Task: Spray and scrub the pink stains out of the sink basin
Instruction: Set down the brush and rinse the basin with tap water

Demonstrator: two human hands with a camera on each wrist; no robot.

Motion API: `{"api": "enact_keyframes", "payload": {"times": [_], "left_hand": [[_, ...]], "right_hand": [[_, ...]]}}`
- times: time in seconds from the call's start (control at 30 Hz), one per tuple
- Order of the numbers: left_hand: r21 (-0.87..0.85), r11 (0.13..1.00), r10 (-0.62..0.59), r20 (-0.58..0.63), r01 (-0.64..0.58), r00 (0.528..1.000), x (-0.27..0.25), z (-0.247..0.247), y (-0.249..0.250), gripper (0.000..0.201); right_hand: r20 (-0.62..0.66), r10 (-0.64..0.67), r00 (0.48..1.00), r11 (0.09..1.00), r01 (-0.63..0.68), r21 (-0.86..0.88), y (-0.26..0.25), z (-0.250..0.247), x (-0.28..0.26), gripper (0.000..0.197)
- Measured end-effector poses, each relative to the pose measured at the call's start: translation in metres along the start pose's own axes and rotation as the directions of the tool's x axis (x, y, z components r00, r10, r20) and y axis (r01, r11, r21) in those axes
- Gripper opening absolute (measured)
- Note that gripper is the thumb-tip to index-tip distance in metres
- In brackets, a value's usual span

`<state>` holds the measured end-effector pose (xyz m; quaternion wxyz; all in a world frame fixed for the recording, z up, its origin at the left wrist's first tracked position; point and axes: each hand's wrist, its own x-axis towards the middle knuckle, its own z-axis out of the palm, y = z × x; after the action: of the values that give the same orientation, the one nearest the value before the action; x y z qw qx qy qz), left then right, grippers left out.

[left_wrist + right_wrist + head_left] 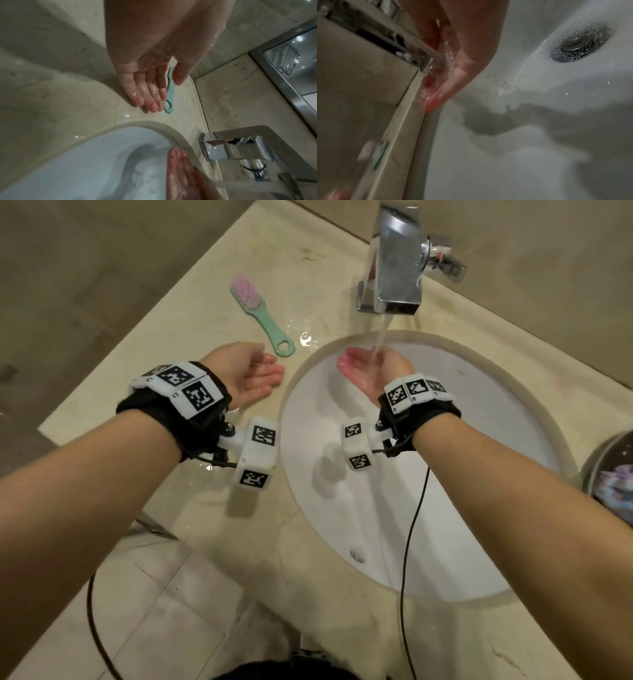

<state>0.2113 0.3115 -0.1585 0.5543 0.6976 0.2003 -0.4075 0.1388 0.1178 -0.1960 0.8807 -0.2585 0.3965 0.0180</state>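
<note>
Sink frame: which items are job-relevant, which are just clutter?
Job:
- white oval sink basin
- green-handled, pink-bristled scrub brush on the counter
- chrome faucet, running
- right hand under the stream
- left hand, empty

Lying about:
- round metal bin

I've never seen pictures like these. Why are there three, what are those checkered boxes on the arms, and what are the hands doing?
It's a person at a bathroom sink. The checkered boxes are cameras strapped to the wrists. The big picture comes from a camera on the head; the other two look along each hand. The right hand is open, cupped under water running from the faucet. The left hand is open and wet, above the counter, holding nothing. A green brush with pink bristles lies on the counter.
</note>
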Motion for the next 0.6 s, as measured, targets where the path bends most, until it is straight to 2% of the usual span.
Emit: {"api": "enact_keyframes", "payload": {"times": [0.03, 0.07, 0.1, 0.13, 0.17, 0.2, 0.23, 0.3, 0.37, 0.4, 0.43, 0.5, 0.57, 0.6], "left_hand": [[-0.004, 1.000, -0.004, -0.002, 0.004, 1.000, 0.000, -0.001, -0.001, 0.025], [-0.009, 1.000, -0.008, -0.004, 0.008, 1.000, 0.001, -0.002, -0.002, 0.025], [-0.014, 1.000, -0.010, -0.004, 0.010, 1.000, 0.001, -0.002, -0.003, 0.025], [-0.017, 1.000, -0.010, -0.004, 0.010, 1.000, 0.000, -0.003, -0.004, 0.025], [-0.020, 1.000, -0.008, -0.003, 0.008, 1.000, 0.000, -0.003, -0.004, 0.025], [-0.020, 1.000, -0.006, -0.001, 0.006, 1.000, -0.001, -0.002, -0.005, 0.025], [-0.020, 1.000, -0.004, 0.001, 0.004, 1.000, -0.003, -0.001, -0.004, 0.025], [-0.026, 1.000, 0.000, 0.008, 0.000, 1.000, -0.004, -0.001, -0.004, 0.025], [-0.033, 0.999, 0.004, 0.012, -0.004, 1.000, -0.005, 0.000, -0.005, 0.025], [-0.034, 0.999, 0.007, 0.013, -0.006, 1.000, -0.006, 0.000, -0.005, 0.025], [-0.036, 0.999, 0.008, 0.013, -0.008, 1.000, -0.006, 0.000, -0.006, 0.025], [-0.042, 0.999, 0.006, 0.013, -0.006, 1.000, -0.007, 0.000, -0.009, 0.025], [-0.043, 0.999, 0.002, 0.013, -0.002, 1.000, -0.008, 0.002, -0.011, 0.024], [-0.043, 0.999, 0.001, 0.015, 0.000, 1.000, -0.009, 0.002, -0.012, 0.024]], "right_hand": [[0.039, 0.071, 0.997, 0.987, -0.064, -0.148, 0.006, 0.000, -0.002, 0.034], [0.049, 0.165, 0.985, 0.926, -0.137, -0.350, 0.014, -0.001, -0.004, 0.034], [0.021, 0.258, 0.966, 0.795, -0.200, -0.572, 0.022, -0.003, -0.006, 0.035], [-0.039, 0.321, 0.946, 0.624, -0.243, -0.742, 0.030, -0.007, -0.007, 0.039], [-0.113, 0.324, 0.939, 0.485, -0.268, -0.833, 0.036, -0.011, -0.007, 0.042], [-0.177, 0.272, 0.946, 0.429, -0.283, -0.858, 0.038, -0.015, -0.005, 0.044], [-0.217, 0.180, 0.959, 0.471, -0.277, -0.837, 0.037, -0.020, -0.002, 0.044], [-0.269, -0.011, 0.963, 0.705, -0.183, -0.685, 0.027, -0.028, 0.011, 0.045], [-0.267, -0.068, 0.961, 0.904, -0.054, -0.424, 0.015, -0.029, 0.020, 0.048], [-0.246, -0.078, 0.966, 0.955, 0.001, -0.298, 0.010, -0.027, 0.022, 0.049], [-0.217, -0.085, 0.972, 0.978, 0.040, -0.205, 0.006, -0.024, 0.020, 0.048], [-0.105, -0.078, 0.991, 0.985, 0.060, -0.163, 0.005, -0.015, 0.010, 0.045], [0.030, 0.008, 1.000, 0.949, 0.002, -0.316, 0.014, -0.006, -0.005, 0.039], [0.065, 0.112, 0.992, 0.874, -0.067, -0.482, 0.023, -0.005, -0.011, 0.038]]}}
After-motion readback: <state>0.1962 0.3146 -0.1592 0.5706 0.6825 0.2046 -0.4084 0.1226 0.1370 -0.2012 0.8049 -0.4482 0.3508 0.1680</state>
